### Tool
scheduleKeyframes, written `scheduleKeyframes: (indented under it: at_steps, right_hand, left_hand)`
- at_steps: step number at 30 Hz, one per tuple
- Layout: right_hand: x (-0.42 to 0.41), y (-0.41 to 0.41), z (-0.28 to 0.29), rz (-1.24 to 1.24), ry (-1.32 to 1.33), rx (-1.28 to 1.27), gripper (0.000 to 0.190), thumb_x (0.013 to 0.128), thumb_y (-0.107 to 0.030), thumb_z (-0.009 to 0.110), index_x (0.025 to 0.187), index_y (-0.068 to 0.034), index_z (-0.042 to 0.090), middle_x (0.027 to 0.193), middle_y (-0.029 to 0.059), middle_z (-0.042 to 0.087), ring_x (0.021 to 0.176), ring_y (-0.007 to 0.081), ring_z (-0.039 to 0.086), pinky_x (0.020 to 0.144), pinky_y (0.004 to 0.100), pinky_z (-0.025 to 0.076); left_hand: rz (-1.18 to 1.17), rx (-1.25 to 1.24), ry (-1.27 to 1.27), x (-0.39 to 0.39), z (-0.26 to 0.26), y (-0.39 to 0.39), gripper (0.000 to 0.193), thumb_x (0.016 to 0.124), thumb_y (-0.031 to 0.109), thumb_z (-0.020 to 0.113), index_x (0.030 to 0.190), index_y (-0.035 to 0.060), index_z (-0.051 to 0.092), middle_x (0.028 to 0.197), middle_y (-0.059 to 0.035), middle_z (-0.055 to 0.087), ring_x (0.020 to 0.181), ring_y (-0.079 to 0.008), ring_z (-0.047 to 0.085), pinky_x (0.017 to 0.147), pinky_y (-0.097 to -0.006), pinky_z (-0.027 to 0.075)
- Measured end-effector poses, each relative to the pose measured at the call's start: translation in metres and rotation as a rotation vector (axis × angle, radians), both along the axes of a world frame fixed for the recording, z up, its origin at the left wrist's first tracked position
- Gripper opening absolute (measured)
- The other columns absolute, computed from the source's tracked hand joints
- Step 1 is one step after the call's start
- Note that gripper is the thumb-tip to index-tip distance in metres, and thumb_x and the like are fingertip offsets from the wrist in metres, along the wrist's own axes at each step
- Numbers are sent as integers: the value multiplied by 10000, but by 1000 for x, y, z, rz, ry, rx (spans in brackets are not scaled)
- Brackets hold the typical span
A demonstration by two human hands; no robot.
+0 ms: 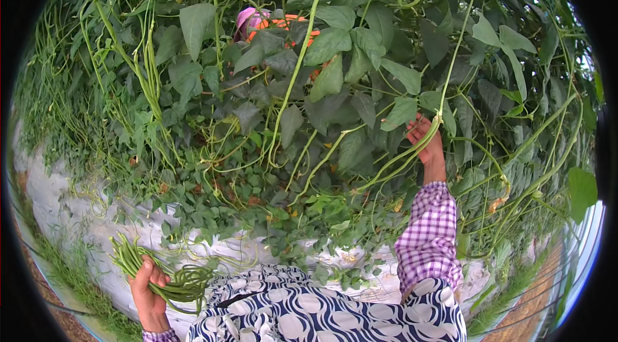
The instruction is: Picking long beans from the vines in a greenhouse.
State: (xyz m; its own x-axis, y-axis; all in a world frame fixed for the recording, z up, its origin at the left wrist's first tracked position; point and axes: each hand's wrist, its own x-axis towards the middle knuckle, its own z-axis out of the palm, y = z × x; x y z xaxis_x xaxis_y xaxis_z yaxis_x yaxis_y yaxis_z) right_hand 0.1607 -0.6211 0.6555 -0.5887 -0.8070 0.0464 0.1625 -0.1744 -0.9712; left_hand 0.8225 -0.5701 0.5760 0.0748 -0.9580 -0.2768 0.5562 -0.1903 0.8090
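A bundle of long green bean pods [181,284] is gripped in my left hand [149,289], low at the left over the pale plastic mulch. Higher up at the right, my right hand [425,141] reaches into the foliage beside hanging bean pods [410,154], with its fingers partly behind them; whether it grips them cannot be told. More long pods hang from the vines: a cluster [152,81] at the upper left and a single long pod [301,52] near the middle.
Dense climbing bean plants [333,100] rise in front of me. Behind the leaves, a person [253,21] in pink and orange is partly visible. Silvery plastic mulch [82,216] covers the ground at the row's foot, with grass [87,289] along its lower left edge.
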Motion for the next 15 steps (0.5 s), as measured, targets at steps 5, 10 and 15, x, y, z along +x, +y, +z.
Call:
scheduleKeyframes:
  at_steps: [5, 10, 15]
  right_hand:
    - [44, 13, 9, -44, 0, -123, 244, 934, -128, 418, 1101, -1, 542, 880, 68, 596, 763, 173, 579, 709, 301, 494]
    - [37, 23, 26, -84, 14, -174, 253, 899, -163, 494, 1113, -30, 519, 710, -8, 537, 644, 125, 522, 622, 261, 462]
    - [28, 15, 35, -204, -91, -59, 238, 935, -192, 397, 1104, -70, 513, 555, -52, 333, 434, 98, 303, 468, 270, 353]
  left_hand:
    - [-90, -32, 12, 15, 7, -22, 146, 816, 150, 598, 850, 42, 506, 537, 29, 406, 439, -90, 434, 494, -258, 465]
    - [-191, -47, 2, 22, 9, -41, 161, 817, 154, 603, 867, 27, 518, 548, 16, 422, 455, -95, 439, 502, -254, 460]
    - [-265, -50, 13, 25, 11, -46, 153, 814, 146, 603, 866, 29, 521, 548, 16, 424, 458, -105, 443, 512, -260, 447]
